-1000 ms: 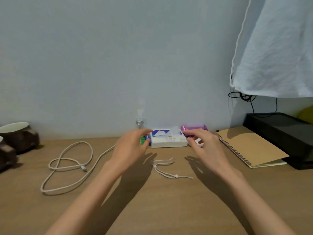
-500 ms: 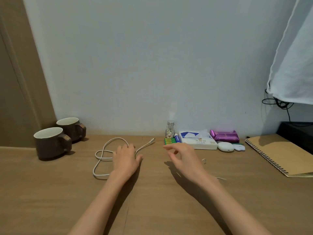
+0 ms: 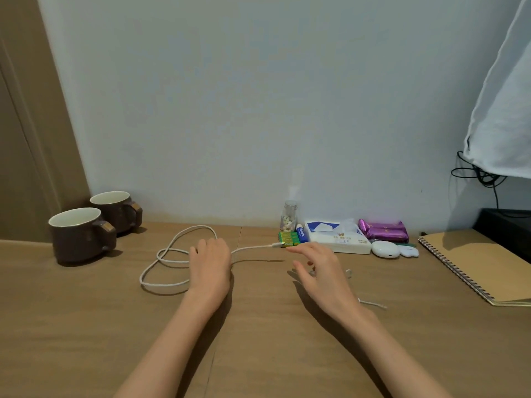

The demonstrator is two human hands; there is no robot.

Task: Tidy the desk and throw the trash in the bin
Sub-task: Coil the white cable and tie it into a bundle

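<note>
The wooden surface [image 3: 258,334] fills the lower frame. A brown notebook [image 3: 482,262] lies at the right and two dark mugs [image 3: 83,237] stand at the left. At centre, the left hand [image 3: 209,265] rests flat on the looped white cable [image 3: 253,248]. The right hand [image 3: 319,271], fingers spread, is held over a thin string [image 3: 372,303].

I see the left hand [image 3: 209,268] lying over the looped white cable [image 3: 178,242] on the desk [image 3: 86,326]. The right hand [image 3: 321,271] hovers, fingers spread, above a thin white string [image 3: 373,304]. Two brown mugs [image 3: 80,234] stand at far left.
</note>
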